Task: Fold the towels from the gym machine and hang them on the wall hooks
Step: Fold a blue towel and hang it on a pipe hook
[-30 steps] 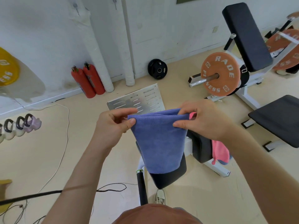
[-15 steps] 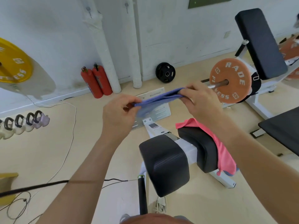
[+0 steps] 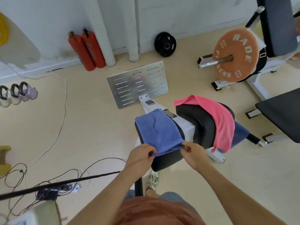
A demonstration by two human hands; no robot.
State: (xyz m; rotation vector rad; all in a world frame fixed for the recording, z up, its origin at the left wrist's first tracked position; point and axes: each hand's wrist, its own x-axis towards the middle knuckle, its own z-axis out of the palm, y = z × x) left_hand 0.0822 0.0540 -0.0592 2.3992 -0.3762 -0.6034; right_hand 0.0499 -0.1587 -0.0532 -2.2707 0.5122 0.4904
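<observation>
Left hand [image 3: 141,155]: thumb and curled fingers pinch the near left corner of the blue towel [image 3: 157,132].
Right hand [image 3: 193,155]: just beside the left hand, fingers curled, pinching the near right corner of the same towel.
Blue towel: one between the two hands, folded, lying flat on the near pad [image 3: 167,159] and stretching away from both hands; a faint logo shows on its top.
Near pad: one black cushion of the gym machine, under the fingertips, its front edge bare between the wrists.
Far pad [image 3: 199,124]: one more black cushion, beyond and to the right of the right hand, apart from it.
Pink towel [image 3: 217,120]: one, draped unfolded over the far pad and hanging down its right side, clear of the right hand.
Second blue towel [image 3: 240,132]: one, showing from under the pink towel, further right of the right hand; mostly hidden.
Footplate [image 3: 138,83]: one slotted metal plate, straight beyond the hands, past the blue towel.
Fire extinguishers [image 3: 87,49]: two, red, side by side at the wall, far beyond the left hand.
Black weight plate [image 3: 165,44]: one, at the wall, far ahead of the hands.
Orange weight plate [image 3: 235,55]: one on a bar, far beyond the right hand.
Kettlebells [image 3: 16,93]: three in view, far out to the left of the left hand.
Cables [image 3: 63,111]: loose on the floor, left of the left arm; their number cannot be told.
</observation>
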